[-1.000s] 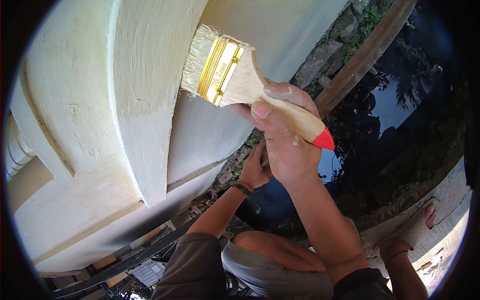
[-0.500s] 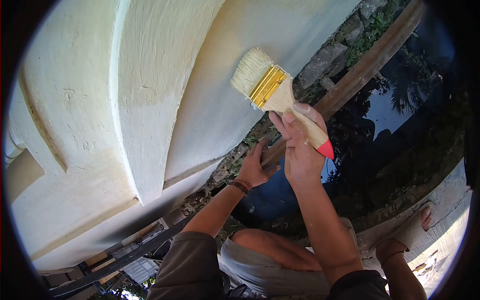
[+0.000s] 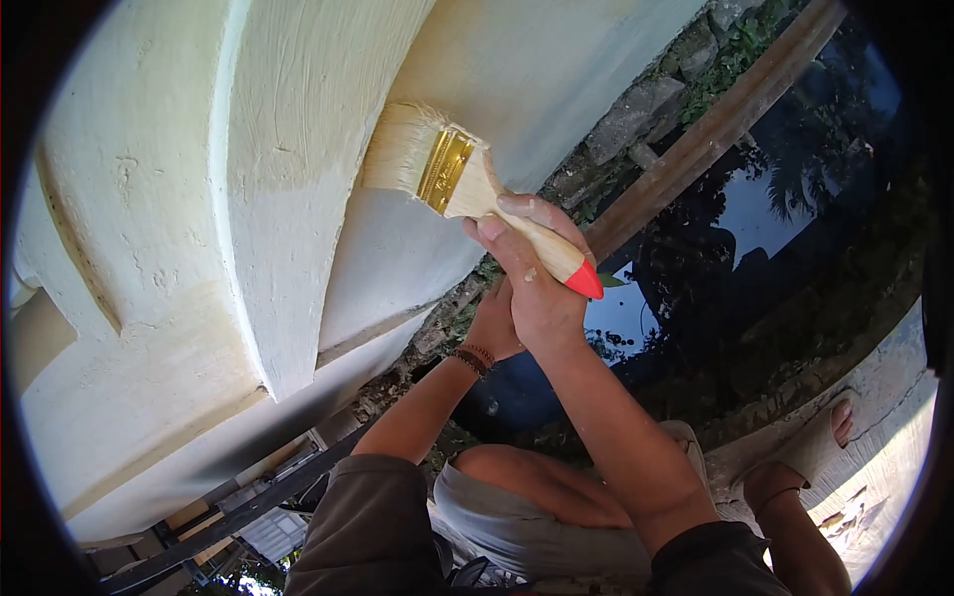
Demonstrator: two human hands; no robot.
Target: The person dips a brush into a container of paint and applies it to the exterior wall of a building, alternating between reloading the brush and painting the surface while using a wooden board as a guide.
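My right hand (image 3: pixel 545 298) is closed around the wooden handle of a wide paintbrush (image 3: pixel 485 194). The brush has pale bristles, a gold metal band and a red handle tip. Its bristles press against the pale wall (image 3: pixel 452 109), where the flat surface meets the edge of a raised curved band (image 3: pixel 298 169). Behind and below my right hand is my left hand (image 3: pixel 492 328), with a dark beaded bracelet at the wrist. Its fingers are mostly hidden by the right hand, close to a wooden beam (image 3: pixel 715 129).
Dark water (image 3: pixel 696 308) with reflections lies below the beam. Rough stones (image 3: pixel 636 119) and small plants (image 3: pixel 730 74) line the foot of the wall. A curved concrete ledge (image 3: pixel 884 397) runs at the lower right, with a sandaled foot (image 3: pixel 820 427) on it.
My right hand has moved left with the paintbrush, and the bristles have come against the edge of the raised band. The left hand is now largely covered by the right.
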